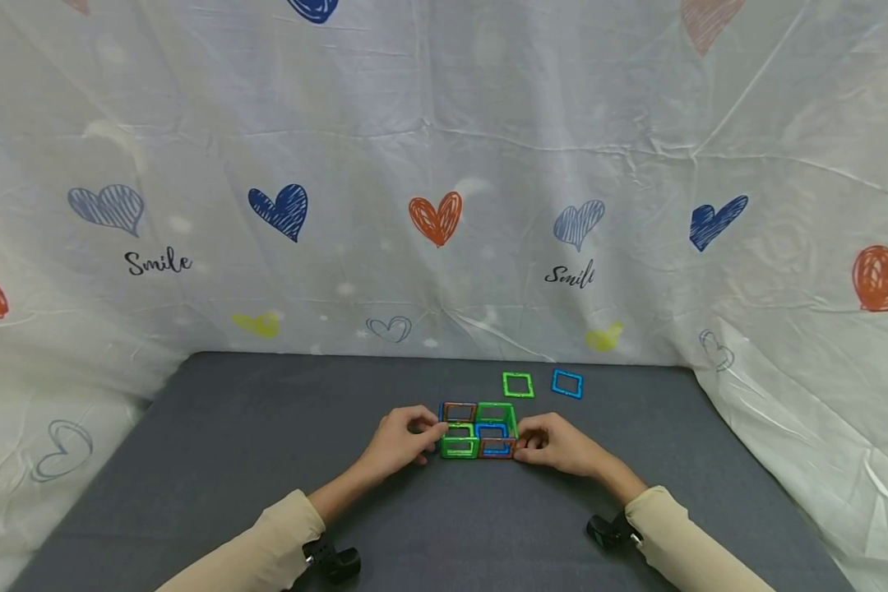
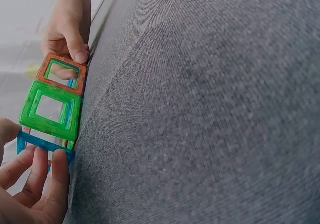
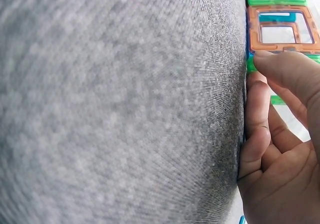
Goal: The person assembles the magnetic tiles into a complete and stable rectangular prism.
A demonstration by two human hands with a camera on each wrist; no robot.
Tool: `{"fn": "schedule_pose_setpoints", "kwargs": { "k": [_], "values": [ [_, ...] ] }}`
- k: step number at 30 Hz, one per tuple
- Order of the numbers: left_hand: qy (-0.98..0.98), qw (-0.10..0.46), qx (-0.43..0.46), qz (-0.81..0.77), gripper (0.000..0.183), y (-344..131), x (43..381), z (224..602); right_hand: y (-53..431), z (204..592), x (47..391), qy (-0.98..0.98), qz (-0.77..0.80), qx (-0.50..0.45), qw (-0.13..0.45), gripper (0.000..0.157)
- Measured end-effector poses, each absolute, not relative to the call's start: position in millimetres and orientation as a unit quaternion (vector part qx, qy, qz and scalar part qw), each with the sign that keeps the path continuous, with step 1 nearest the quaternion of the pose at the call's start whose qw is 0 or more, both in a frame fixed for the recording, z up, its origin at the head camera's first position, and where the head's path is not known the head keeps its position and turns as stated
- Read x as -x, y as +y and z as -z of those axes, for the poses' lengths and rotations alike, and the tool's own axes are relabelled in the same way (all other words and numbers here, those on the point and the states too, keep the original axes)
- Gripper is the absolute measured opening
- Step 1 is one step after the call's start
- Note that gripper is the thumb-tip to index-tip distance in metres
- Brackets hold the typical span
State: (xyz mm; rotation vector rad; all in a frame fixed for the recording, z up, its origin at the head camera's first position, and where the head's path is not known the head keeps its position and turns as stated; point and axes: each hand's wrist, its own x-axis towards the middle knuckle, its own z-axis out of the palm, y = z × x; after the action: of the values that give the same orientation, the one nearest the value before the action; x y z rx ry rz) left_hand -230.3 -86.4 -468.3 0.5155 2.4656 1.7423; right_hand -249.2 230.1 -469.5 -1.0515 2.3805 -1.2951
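Observation:
A low block of magnetic tiles (image 1: 477, 444), made of square see-through frames in green, blue and orange-brown, stands on the grey table. At its left end my left hand (image 1: 407, 436) pinches a blue magnetic tile (image 2: 47, 143), thumb on one edge and fingertips on its outer face. Beside it stands a green front tile (image 2: 52, 109). My right hand (image 1: 558, 444) holds the right end, its thumb at the corner of the orange-brown front tile (image 3: 285, 49) and its fingers curled against the green side tile (image 3: 251, 64). The inside of the block is partly hidden.
Behind the block, a loose green square tile (image 1: 518, 395) and a loose blue square tile (image 1: 566, 395) lie flat on the grey table (image 1: 303, 411). A white curtain (image 1: 355, 271) printed with hearts hangs behind the table's far edge.

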Motion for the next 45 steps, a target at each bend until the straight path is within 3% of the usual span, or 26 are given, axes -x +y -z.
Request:
{"fn": "schedule_pose_setpoints", "kwargs": {
  "k": [25,36,45],
  "values": [
    [0.787,0.094,-0.188,-0.581,0.027,-94.3,230.4,465.1,227.4,468.2,253.0,0.813,0.433,0.374,0.111,0.006],
    [0.765,0.131,-0.26,-0.575,0.023,-107.3,235.2,471.4,230.3,466.9,251.2,0.801,0.442,0.389,0.113,0.006],
    [0.76,0.142,-0.268,-0.575,0.025,-111.1,234.9,470.7,235.7,464.3,252.5,0.795,0.45,0.389,0.12,0.01]
  ]
}}
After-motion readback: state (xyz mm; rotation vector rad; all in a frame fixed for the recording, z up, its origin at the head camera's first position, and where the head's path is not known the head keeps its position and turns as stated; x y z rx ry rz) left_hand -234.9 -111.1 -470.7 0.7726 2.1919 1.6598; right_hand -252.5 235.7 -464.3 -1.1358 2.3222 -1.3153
